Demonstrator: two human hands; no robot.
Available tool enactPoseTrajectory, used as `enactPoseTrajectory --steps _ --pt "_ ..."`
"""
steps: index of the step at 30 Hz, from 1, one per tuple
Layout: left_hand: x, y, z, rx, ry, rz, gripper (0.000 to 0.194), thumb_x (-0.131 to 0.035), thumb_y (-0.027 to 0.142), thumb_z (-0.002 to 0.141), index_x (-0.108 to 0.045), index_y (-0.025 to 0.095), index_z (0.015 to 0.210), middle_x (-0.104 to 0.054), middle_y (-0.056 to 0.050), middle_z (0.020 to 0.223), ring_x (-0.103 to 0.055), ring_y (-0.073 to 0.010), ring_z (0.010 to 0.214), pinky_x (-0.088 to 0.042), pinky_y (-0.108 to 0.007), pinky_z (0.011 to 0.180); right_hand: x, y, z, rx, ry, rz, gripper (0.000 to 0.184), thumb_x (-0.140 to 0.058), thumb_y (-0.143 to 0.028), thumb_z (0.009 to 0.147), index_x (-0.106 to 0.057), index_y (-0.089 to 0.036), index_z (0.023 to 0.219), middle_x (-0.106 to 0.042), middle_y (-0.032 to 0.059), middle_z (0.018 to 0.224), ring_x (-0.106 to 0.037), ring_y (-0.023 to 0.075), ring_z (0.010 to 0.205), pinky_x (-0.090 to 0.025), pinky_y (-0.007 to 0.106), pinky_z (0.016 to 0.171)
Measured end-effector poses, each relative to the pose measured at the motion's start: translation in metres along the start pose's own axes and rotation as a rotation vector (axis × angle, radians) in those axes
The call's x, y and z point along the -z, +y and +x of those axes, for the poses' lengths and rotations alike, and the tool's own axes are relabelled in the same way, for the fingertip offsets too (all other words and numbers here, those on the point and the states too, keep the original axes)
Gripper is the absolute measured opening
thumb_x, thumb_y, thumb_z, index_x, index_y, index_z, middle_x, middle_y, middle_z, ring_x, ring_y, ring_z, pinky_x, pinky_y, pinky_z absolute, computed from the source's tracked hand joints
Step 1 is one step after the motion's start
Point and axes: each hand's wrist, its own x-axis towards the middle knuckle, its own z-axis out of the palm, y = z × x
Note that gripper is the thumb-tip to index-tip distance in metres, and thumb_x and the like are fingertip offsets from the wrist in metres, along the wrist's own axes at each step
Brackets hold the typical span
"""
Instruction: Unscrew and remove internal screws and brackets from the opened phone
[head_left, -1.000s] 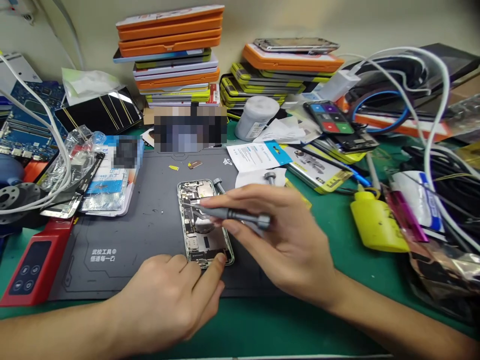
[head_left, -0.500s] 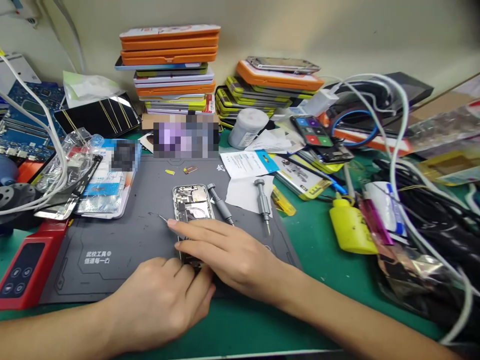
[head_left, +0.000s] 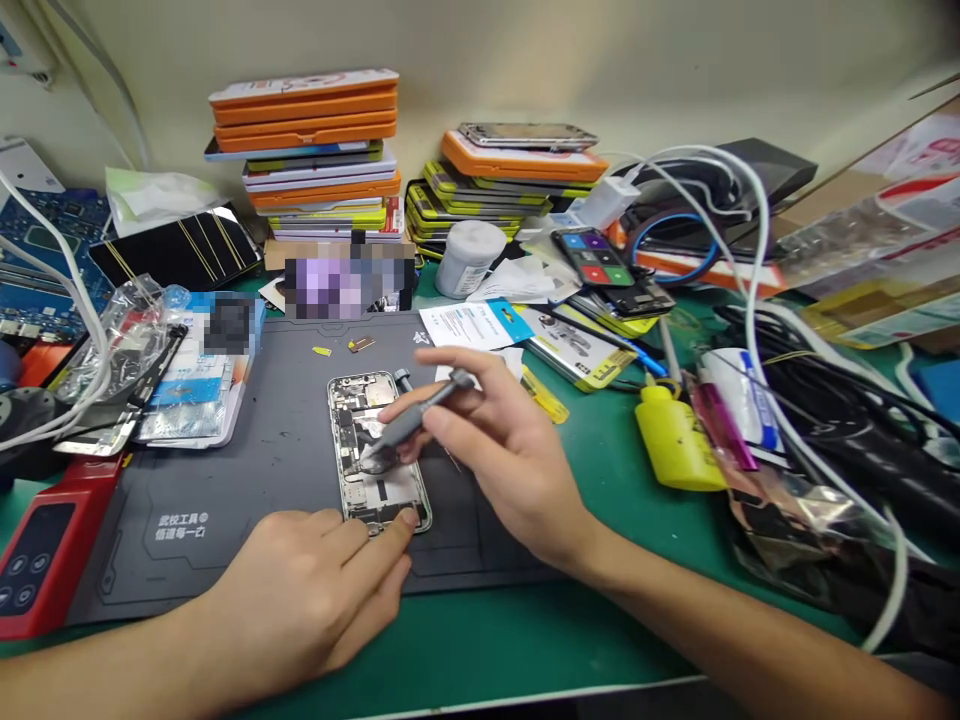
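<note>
An opened phone (head_left: 349,492) lies on the grey mat (head_left: 247,480), its inner parts exposed. My left hand (head_left: 315,585) rests at its lower end, with the index fingertip pressed on the lower right corner and the other fingers curled. Between the thumb and fingers of my right hand (head_left: 514,455) is a grey screwdriver (head_left: 403,426), tilted over the middle of the phone. Its tip is blurred, so contact with the phone cannot be told. Behind these fingers shows the cap of another screwdriver (head_left: 403,379); the rest of it is hidden.
Small yellow-and-copper pieces (head_left: 361,345) lie beyond the phone. A red device (head_left: 56,545) is at the left, a yellow bottle (head_left: 679,440) at the right. Stacked orange cases (head_left: 307,115), a white tub (head_left: 471,258) and white cables (head_left: 761,230) stand along the back and right.
My right hand turned over left across the phone, then came back, the screwdriver now pointing down-left over it. My left hand stays at the phone's lower end. The view has shifted right.
</note>
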Motion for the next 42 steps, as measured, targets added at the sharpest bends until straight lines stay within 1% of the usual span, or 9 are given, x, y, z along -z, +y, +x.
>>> enactPoseTrajectory --steps 3,6,10,12,16,22,25,36,42 --pt "0.001 -0.001 0.0 0.005 0.005 0.006 0.027 -0.048 0.021 0.114 -0.068 0.012 0.129 -0.071 0.003 0.074 -0.067 -0.015 0.056 -0.049 -0.032 0.049 0.002 0.002 0.004 -0.084 0.066 0.176 0.041 -0.066 -0.032 0.107 -0.048 -0.029 0.143 -0.078 -0.0006 0.099 -0.073 0.0123 0.06 -0.065 0.025 0.053" --pt "0.001 -0.001 0.0 0.015 0.009 -0.003 0.026 -0.048 0.023 0.114 -0.068 0.013 0.128 -0.072 0.004 0.075 -0.068 -0.0148 0.056 -0.048 -0.032 0.05 0.0 0.0 0.004 -0.158 0.07 0.241 0.045 -0.069 -0.034 0.105 -0.047 -0.03 0.144 -0.075 -0.0009 0.098 -0.072 0.0129 0.06 -0.065 0.026 0.052" --pt "0.002 -0.002 0.0 0.047 -0.017 -0.044 0.027 -0.047 0.027 0.116 -0.067 0.015 0.13 -0.072 0.004 0.076 -0.072 -0.0153 0.061 -0.05 -0.031 0.054 -0.007 -0.006 -0.005 -0.307 0.028 0.28 0.049 -0.077 -0.033 0.1 -0.051 -0.032 0.143 -0.07 -0.0034 0.095 -0.066 0.0082 0.057 -0.059 0.02 0.05" --pt "0.002 -0.002 0.001 0.058 -0.033 -0.05 0.025 -0.048 0.031 0.116 -0.07 0.018 0.118 -0.072 0.004 0.075 -0.072 -0.0158 0.062 -0.049 -0.032 0.055 -0.01 -0.007 -0.011 -0.338 -0.001 0.281 0.053 -0.08 -0.032 0.098 -0.052 -0.034 0.143 -0.068 -0.004 0.092 -0.062 0.0073 0.055 -0.055 0.018 0.047" --pt "0.004 -0.001 0.002 0.07 -0.037 -0.043 0.035 -0.048 0.038 0.117 -0.067 0.022 0.093 -0.07 0.005 0.071 -0.069 -0.0154 0.056 -0.044 -0.033 0.051 -0.015 -0.006 -0.018 -0.313 -0.042 0.224 0.05 -0.078 -0.034 0.1 -0.052 -0.037 0.143 -0.065 -0.0032 0.093 -0.06 0.0076 0.058 -0.054 0.018 0.048" --pt "0.005 0.0 0.005 0.055 -0.015 -0.018 0.034 -0.046 0.033 0.117 -0.069 0.02 0.097 -0.074 0.004 0.074 -0.071 -0.0145 0.06 -0.046 -0.032 0.056 -0.017 -0.004 -0.02 -0.296 -0.081 0.177 0.045 -0.076 -0.035 0.103 -0.052 -0.039 0.14 -0.066 -0.003 0.099 -0.061 0.0063 0.063 -0.056 0.017 0.055" --pt "0.005 0.0 0.007 0.039 -0.015 -0.011 0.034 -0.046 0.027 0.117 -0.068 0.02 0.091 -0.071 0.005 0.071 -0.068 -0.0135 0.058 -0.047 -0.031 0.056 -0.017 -0.003 -0.019 -0.282 -0.085 0.179 0.042 -0.075 -0.035 0.103 -0.053 -0.039 0.139 -0.066 -0.0031 0.099 -0.06 0.0064 0.062 -0.056 0.018 0.055" --pt "0.003 0.001 0.004 0.02 -0.015 0.004 0.028 -0.047 0.021 0.114 -0.066 0.018 0.094 -0.068 0.003 0.071 -0.064 -0.0161 0.056 -0.045 -0.034 0.052 -0.02 -0.006 -0.027 -0.156 0.031 0.129 0.041 -0.071 -0.036 0.105 -0.051 -0.038 0.141 -0.067 -0.0004 0.096 -0.057 0.0122 0.066 -0.058 0.022 0.055" --pt "0.005 0.003 0.006 0.008 -0.001 0.001 0.024 -0.046 0.02 0.114 -0.066 0.017 0.099 -0.067 0.003 0.071 -0.062 -0.0162 0.056 -0.045 -0.034 0.052 -0.019 -0.003 -0.024 -0.199 0.034 0.128 0.042 -0.07 -0.038 0.106 -0.05 -0.036 0.142 -0.067 -0.0002 0.095 -0.059 0.0123 0.065 -0.058 0.022 0.054"
